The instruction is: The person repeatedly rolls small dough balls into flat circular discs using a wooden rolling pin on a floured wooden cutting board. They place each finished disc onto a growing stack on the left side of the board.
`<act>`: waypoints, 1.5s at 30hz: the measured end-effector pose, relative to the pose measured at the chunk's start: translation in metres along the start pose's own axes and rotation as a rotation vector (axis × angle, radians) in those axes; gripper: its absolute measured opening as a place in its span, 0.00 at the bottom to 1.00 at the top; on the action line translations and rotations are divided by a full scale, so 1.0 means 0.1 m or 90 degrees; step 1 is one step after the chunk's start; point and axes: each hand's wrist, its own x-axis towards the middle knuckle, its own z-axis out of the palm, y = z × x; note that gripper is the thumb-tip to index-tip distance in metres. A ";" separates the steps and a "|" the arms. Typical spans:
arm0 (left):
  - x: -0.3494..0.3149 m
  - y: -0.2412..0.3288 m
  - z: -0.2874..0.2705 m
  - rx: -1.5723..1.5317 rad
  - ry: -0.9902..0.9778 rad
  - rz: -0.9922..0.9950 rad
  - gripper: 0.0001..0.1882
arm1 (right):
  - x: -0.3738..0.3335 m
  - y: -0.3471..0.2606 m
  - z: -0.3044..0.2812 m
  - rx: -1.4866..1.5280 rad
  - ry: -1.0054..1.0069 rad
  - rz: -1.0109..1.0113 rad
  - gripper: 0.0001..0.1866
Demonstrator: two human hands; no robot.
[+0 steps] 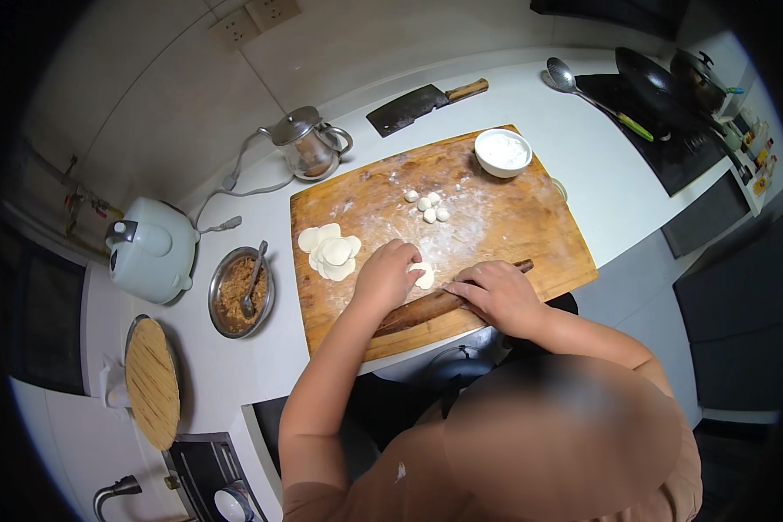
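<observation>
My left hand pinches the edge of a small round dough wrapper on the floured wooden board. Under my right hand lies a dark wooden rolling pin, slanting along the board's near edge; the fingers press over it, close to the wrapper. Left of my left hand, several flat dough rounds overlap in a pile. Beyond both hands sit several small dough balls on scattered flour. A white bowl of flour stands at the board's far right corner.
A cleaver lies behind the board, near a steel pot. To the left are a metal bowl of filling with a spoon, a pale green appliance and a round woven tray. A skimmer rests beside the stove at right.
</observation>
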 end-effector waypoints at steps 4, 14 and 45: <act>-0.01 0.08 -0.14 -0.141 -0.029 -0.054 0.09 | -0.05 0.03 -0.04 -0.005 -0.001 0.011 0.20; -1.15 -0.26 -0.07 0.022 0.068 0.082 0.22 | -0.09 0.08 -0.14 0.044 -0.078 -0.018 0.23; -0.82 -0.35 -0.07 0.243 0.144 -0.084 0.33 | 0.72 0.31 0.29 -0.023 -0.069 0.006 0.32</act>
